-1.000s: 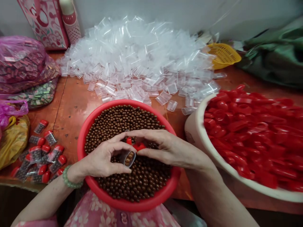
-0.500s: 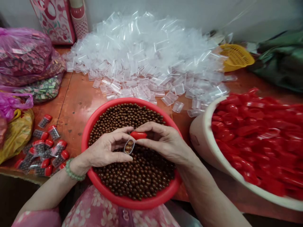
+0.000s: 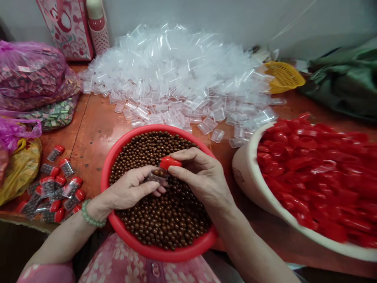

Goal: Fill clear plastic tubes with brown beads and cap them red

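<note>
Over a red basin [image 3: 107, 165] of round brown balls [image 3: 165, 220], my left hand [image 3: 131, 186] grips a small clear plastic container [image 3: 156, 177] with brown balls inside. A green bead bracelet [image 3: 90, 214] circles that wrist. My right hand [image 3: 200, 173] pinches a red cap [image 3: 171, 162] between thumb and fingers, right beside the container's open end. Whether cap and container touch, I cannot tell. Left of the basin lie several filled containers with red caps [image 3: 73, 185].
A large pile of clear empty containers [image 3: 176, 74] lies behind the basin. To the right stands a white tub [image 3: 250, 157] of red caps [image 3: 318, 177]. A yellow basket [image 3: 285, 76], pink bags [image 3: 32, 74] and a bottle [image 3: 98, 31] are farther back.
My left hand has tilted the container from facing me to lying more sideways. The red cap in my right hand has shifted slightly up and left, close to its mouth.
</note>
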The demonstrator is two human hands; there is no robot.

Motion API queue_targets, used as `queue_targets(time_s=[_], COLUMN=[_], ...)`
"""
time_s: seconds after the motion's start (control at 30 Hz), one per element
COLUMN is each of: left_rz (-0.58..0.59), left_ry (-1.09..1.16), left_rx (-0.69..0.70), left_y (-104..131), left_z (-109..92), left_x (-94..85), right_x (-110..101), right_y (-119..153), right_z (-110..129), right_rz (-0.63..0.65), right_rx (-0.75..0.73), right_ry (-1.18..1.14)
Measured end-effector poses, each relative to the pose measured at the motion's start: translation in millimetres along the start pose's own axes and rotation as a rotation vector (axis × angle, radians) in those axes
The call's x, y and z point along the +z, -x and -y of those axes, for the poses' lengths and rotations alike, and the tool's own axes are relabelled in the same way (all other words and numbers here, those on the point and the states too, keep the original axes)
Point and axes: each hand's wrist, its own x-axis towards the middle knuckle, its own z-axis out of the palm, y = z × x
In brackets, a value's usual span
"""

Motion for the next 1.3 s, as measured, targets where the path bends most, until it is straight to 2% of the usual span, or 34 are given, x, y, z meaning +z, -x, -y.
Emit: queue_targets(time_s=[0.23, 0.47, 0.6, 0.7, 0.83, 1.0, 1.1, 1.3], left_rz=[0.004, -0.022, -0.109, -0.135, -0.105, -0.068, -0.055, -0.067], left_ry=[-0.053, -0.012, 0.034, 0.068, 0.08, 0.03, 0.016, 0.004], left_rx=[0.019, 0.023, 0.02, 0.018, 0.011, 0.12, 0.115, 0.065], left_y=[-2.4, -2.3, -1.1, -0.9, -2.4, -4.1, -4.1, -6.3], left_z=[0.9, -0.8, 0.3, 2.2, 3.0, 1.7, 1.9, 5.7], left_x=[-0.9, -3.4, -4.7, -4.9, -3.5, -1.8, -1.3, 0.9], right_x=[3.6, -3.4, -15.5, -18.2, -3.2, 18.1, 21.2, 24.8], right_y=[2.5, 6.2, 10.5, 12.3, 9.0, 5.1, 6.5, 9.0], right_z=[2.0, 0.0, -1.4, -1.5, 1.8, 2.0, -0.8, -4.7], right_rz=[0.073, 0.148, 0.082, -0.02, -0.096, 0.025, 0.048, -0.013], right_rx=[-0.029, -0.145, -0.113, -0.017, 0.017, -0.041, -0.053, -0.103], right_ry=[0.064, 0.2, 0.301, 0.239, 0.128, 0.149, 0.162, 0.184])
